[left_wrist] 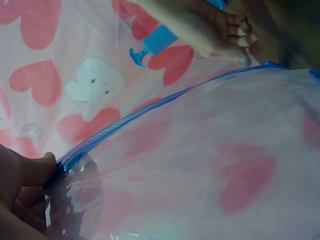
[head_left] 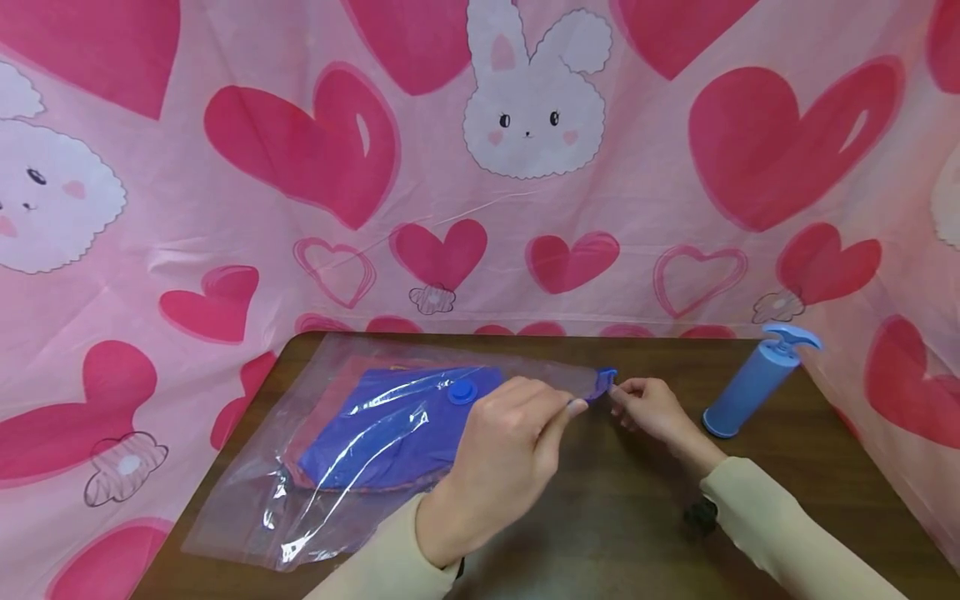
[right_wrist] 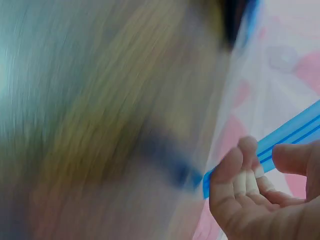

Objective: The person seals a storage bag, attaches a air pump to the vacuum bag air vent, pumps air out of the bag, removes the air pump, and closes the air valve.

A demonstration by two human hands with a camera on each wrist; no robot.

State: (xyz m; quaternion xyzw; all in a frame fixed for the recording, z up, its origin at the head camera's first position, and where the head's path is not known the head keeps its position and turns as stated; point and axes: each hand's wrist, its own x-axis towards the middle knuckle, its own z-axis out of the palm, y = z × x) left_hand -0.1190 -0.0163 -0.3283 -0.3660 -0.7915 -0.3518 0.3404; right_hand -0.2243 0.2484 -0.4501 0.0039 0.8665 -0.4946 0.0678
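A clear plastic storage bag (head_left: pixel 247 508) with a round blue valve (head_left: pixel 462 391) lies on the table; folded blue cloth (head_left: pixel 397 433) and pinkish-red cloth (head_left: pixel 326 421) show inside. My left hand (head_left: pixel 510 450) pinches one end of its blue zip edge, and the left wrist view has the thumb (left_wrist: pixel 40 170) pressed on that strip (left_wrist: pixel 135 117). Farther along the same edge, my right hand (head_left: pixel 652 408) has curled fingers at the blue strip. In the right wrist view the strip (right_wrist: pixel 295 132) passes behind my right hand's fingertips (right_wrist: pixel 247 145).
A blue hand pump (head_left: pixel 753 387) with a T-shaped handle stands at the right on the dark wooden table (head_left: pixel 615 517). Pink cloth (head_left: pixel 517 200) printed with hearts and rabbits hangs behind the table and along both sides.
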